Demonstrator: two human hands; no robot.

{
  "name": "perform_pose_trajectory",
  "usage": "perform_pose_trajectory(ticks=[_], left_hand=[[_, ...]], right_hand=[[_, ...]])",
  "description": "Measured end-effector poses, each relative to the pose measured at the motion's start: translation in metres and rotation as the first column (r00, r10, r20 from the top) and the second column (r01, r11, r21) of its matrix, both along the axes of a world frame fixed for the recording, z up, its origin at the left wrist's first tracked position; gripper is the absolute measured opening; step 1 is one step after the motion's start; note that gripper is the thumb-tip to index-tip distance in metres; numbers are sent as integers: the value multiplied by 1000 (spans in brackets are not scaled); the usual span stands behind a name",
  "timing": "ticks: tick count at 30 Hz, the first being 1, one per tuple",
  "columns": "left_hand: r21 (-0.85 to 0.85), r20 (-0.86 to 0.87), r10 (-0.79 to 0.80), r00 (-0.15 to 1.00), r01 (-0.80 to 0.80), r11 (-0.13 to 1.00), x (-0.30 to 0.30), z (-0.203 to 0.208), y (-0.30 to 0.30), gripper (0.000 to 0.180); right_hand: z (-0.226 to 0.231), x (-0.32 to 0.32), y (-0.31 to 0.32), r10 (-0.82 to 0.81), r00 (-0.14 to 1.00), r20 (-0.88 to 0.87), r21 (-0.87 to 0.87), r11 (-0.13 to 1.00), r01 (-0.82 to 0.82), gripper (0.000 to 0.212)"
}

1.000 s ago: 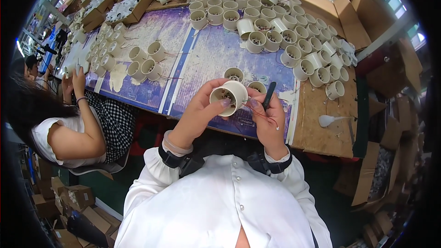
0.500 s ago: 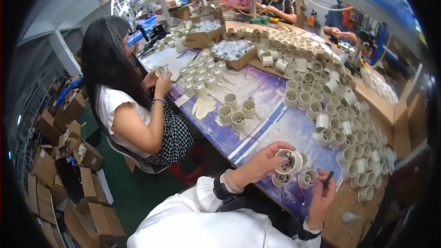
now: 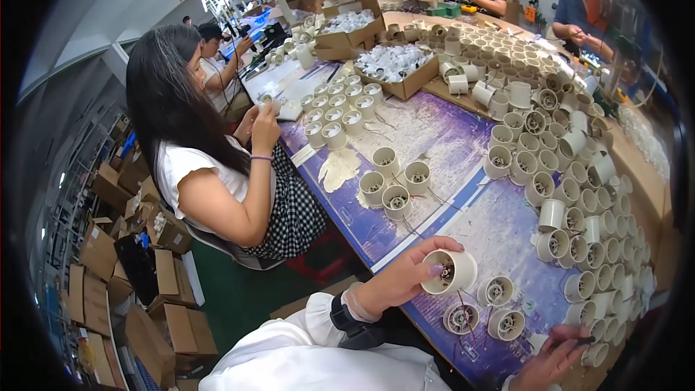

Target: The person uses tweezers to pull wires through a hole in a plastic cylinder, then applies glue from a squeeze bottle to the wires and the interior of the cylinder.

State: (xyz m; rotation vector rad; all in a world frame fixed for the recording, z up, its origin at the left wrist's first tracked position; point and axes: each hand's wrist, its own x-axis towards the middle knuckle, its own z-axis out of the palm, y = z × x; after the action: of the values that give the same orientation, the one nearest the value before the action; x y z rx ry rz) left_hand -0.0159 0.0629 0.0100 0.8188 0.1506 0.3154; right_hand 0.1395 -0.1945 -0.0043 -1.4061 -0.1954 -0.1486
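My left hand [image 3: 402, 276] grips a cream-coloured round cup [image 3: 465, 272], tilted so that its opening faces me; metal parts and thin wires show inside. Just beyond the table's near edge three similar cups, one of them an open cup [image 3: 496, 291], stand below and to the right of it, with thin red and dark wires around them. My right hand [image 3: 554, 358] is at the lower right beside the massed cups [image 3: 579, 286]. Between its bent fingers is a slim black tool [image 3: 585, 341], whose exact kind I cannot make out.
A co-worker [image 3: 217, 181] sits at my left, holding a small cup. Nearby stand rows of white-filled cups [image 3: 334, 134], several open cups [image 3: 396, 201] and a cardboard box [image 3: 405, 85] of white parts. Cartons [image 3: 181, 329] line the floor; people work across the bench.
My right hand with the black tool has moved away from the held cup, right and down toward the massed cups. My left hand still holds its cup. The view has shifted.
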Motion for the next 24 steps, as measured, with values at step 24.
perform_pose_trajectory(ticks=[24], left_hand=[[73,10,124,992,-125,990,-35,-7,-8,48]], right_hand=[[11,-81,-23,68,960,273,-574,812,105,21]])
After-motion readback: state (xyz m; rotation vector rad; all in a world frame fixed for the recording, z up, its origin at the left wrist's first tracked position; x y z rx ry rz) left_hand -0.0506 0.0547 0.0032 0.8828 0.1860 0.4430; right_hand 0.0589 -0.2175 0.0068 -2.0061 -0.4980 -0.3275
